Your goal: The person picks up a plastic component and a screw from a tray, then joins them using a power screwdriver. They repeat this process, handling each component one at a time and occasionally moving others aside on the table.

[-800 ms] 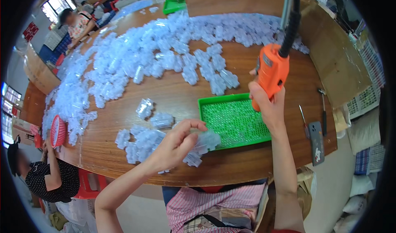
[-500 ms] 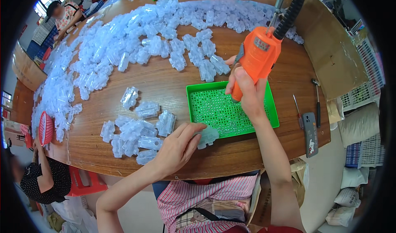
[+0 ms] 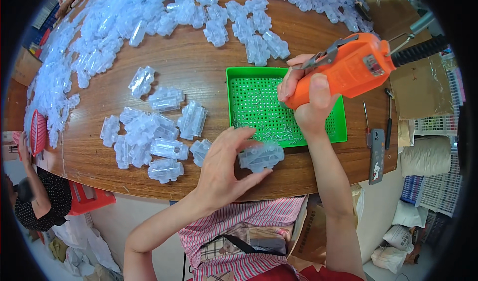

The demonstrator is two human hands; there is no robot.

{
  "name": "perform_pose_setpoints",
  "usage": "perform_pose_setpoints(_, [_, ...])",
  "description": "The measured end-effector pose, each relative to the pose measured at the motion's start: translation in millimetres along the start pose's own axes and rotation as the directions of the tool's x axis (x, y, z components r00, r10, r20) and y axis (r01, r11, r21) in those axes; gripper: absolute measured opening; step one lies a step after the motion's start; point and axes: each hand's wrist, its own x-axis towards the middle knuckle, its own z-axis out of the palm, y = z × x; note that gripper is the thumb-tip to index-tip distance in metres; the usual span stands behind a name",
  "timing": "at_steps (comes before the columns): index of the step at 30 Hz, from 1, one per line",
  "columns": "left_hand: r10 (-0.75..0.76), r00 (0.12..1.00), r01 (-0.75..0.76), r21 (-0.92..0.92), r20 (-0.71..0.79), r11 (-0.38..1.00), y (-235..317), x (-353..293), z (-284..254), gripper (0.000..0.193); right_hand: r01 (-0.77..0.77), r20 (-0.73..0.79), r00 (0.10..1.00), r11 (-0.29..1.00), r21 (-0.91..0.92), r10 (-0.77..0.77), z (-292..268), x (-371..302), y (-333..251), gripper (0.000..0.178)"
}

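While you lean over the wooden table [image 3: 199, 67], the head view gives these lines.

Left hand: your left hand [image 3: 225, 166] grips a clear plastic part [image 3: 260, 156], fingers spread over its top and thumb under it.
Clear part position: you hold it at the table's near edge, just below the front rim of the green tray [image 3: 234, 89], touching nothing but your fingers as far as shows.
Right hand: your right hand [image 3: 307, 102] is clenched round the orange power screwdriver [image 3: 343, 72], thumb lying along its body.
Screwdriver: tilted, nose end down over the tray and hidden by your fingers; a black coiled cord [image 3: 418, 52] leaves its rear toward the upper right.
Tray: flat on the table, perforated floor, small pale screws [image 3: 269, 124] strewn mostly along its front part.
Near pile: to your left, a loose cluster of the same clear parts [image 3: 149, 136], some touching, some overlapping.
Far pile: a much bigger heap of clear parts [image 3: 99, 27] across the far and left table.
Right of tray: a slim hand tool [image 3: 388, 121] and a grey flat tool [image 3: 376, 156] lying near the table edge.
Far left: another person in a dark dotted top [image 3: 42, 206], beside a red stool [image 3: 89, 199].
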Motion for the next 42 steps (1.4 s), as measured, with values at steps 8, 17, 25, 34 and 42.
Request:
perform_pose_setpoints(8, [-0.060, 0.997, 0.055, -0.105, -0.047, 0.993, 0.3, 2.4, 4.1, 0.065, -0.045, 0.053, 0.998, 0.999, -0.021, 0.046, -0.8, -1.1, 1.9, 0.052])
perform_pose_setpoints(17, [-0.006, 0.998, 0.002, -0.073, -0.068, 0.997, -1.7, 2.8, 4.5, 0.060, -0.010, 0.062, 0.998, 0.999, -0.037, 0.012, -0.4, -1.9, 4.1, 0.054])
perform_pose_setpoints(25, [-0.022, 0.999, 0.019, -0.071, -0.039, 0.997, -0.7, 5.1, -2.0, 0.057, -0.039, 0.250, 0.966, 0.918, 0.394, -0.067, 1.4, -16.2, -54.7, 0.075])
perform_pose_setpoints(34, [0.023, 0.998, -0.029, -0.104, -0.059, 0.994, -0.9, 4.6, -1.0, 0.056, 0.064, 0.427, 0.894, 0.981, 0.185, -0.139, 22.3, -41.8, -91.1, 0.065])
perform_pose_setpoints(42, [0.049, 0.996, -0.057, -0.106, -0.076, 0.993, -4.8, 4.1, -1.9, 0.056, 0.012, 0.422, 0.903, 0.987, 0.161, -0.080, 28.9, -51.5, -67.7, 0.057])
